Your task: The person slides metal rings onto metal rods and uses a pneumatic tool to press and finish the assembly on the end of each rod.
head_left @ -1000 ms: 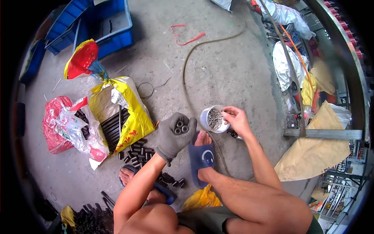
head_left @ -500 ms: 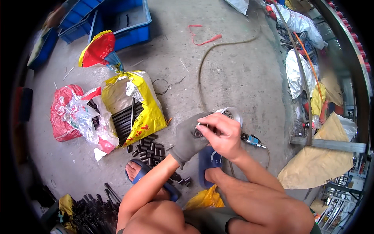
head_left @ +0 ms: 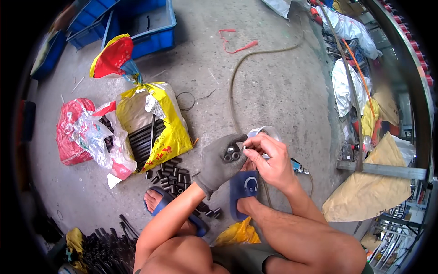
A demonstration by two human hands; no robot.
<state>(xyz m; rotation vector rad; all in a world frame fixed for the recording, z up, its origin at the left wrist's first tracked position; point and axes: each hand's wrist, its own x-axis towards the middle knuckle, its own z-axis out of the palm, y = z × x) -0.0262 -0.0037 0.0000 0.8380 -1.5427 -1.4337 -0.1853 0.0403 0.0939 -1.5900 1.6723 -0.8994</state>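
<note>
My left hand point(head_left: 213, 162), in a grey glove, is closed around a few short black tubes point(head_left: 235, 156), whose round open ends face up. A small shiny metal piece point(head_left: 245, 147) is pinched between the thumb and finger of my bare right hand point(head_left: 275, 163), just right of those tubes. Its exact kind is too small to make out. Behind my right hand stands a white tub point(head_left: 273, 131), mostly hidden, with small parts inside. More short black tubes point(head_left: 169, 177) lie heaped on the floor left of my glove.
A yellow bag point(head_left: 179, 125) holds long black rods, beside a red and white plastic bag point(head_left: 73, 132). A blue and silver hand tool point(head_left: 299, 167) with a hose lies at right. Blue crates point(head_left: 155, 39) stand at far left. Black parts point(head_left: 107, 251) fill the lower left.
My right hand has drawn slightly right and down from over the glove, the metal piece still pinched. The tube ends in my left hand now show more plainly.
</note>
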